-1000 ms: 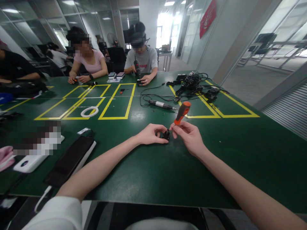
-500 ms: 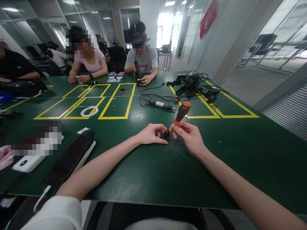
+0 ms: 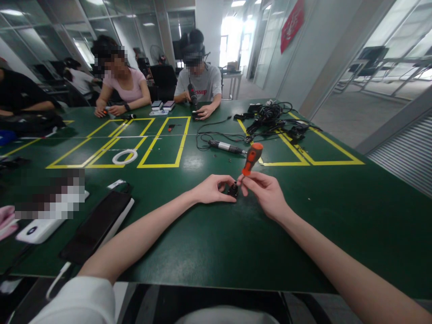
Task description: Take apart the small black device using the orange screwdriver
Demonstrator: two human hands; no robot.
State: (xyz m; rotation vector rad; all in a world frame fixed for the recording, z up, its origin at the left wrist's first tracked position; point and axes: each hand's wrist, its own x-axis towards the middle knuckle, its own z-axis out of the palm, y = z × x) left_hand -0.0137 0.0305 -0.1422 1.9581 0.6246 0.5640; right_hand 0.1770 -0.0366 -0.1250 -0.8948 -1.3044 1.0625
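Head camera is showing both my forearms (image 3: pixel 151 223) stretching forward over the green table (image 3: pixel 189 252). My left hand (image 3: pixel 212 189) is holding a small black part (image 3: pixel 232 191) between thumb and fingers, close to the table, just left of my right hand (image 3: pixel 268 192). This right hand is pinching the screwdriver (image 3: pixel 253 158) below its orange-and-dark handle, which is leaning upward to the right.

Small black part (image 3: pixel 232 191) in left hand (image 3: pixel 213 188), orange-and-grey screwdriver (image 3: pixel 253 159) in right hand (image 3: pixel 269 192), at green table (image 3: pixel 202 252).
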